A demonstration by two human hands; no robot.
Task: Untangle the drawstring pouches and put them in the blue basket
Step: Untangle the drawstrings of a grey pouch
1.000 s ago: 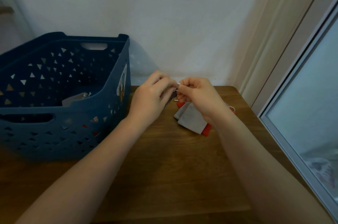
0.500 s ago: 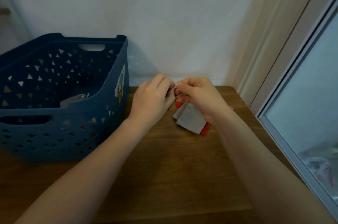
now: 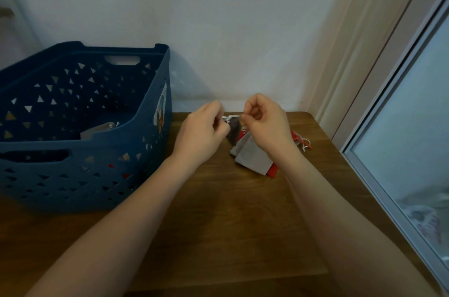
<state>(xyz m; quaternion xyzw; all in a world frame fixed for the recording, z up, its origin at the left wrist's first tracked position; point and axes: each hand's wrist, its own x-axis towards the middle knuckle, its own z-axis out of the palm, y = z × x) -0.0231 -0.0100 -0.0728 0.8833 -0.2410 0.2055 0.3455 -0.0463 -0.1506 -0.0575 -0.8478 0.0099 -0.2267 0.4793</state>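
My left hand (image 3: 202, 130) and my right hand (image 3: 266, 124) are raised a little above the wooden table, each pinching the white drawstring (image 3: 232, 117) of a dark grey pouch (image 3: 233, 132) that hangs between them. Below it a light grey pouch (image 3: 252, 156) lies on the table on top of a red pouch (image 3: 271, 172). Another red pouch (image 3: 297, 137) with white cords shows to the right, behind my right wrist. The blue basket (image 3: 136, 151) stands at the left. One pale pouch (image 3: 99, 129) lies inside it.
The wooden table (image 3: 218, 224) runs up to a white wall at the back. A window frame (image 3: 379, 170) lines the table's right edge. The basket's right wall carries a sticker (image 3: 160, 112).
Both hands have risen and drawn slightly apart. The dark grey pouch has come up off the pile and now hangs from its cord between them.
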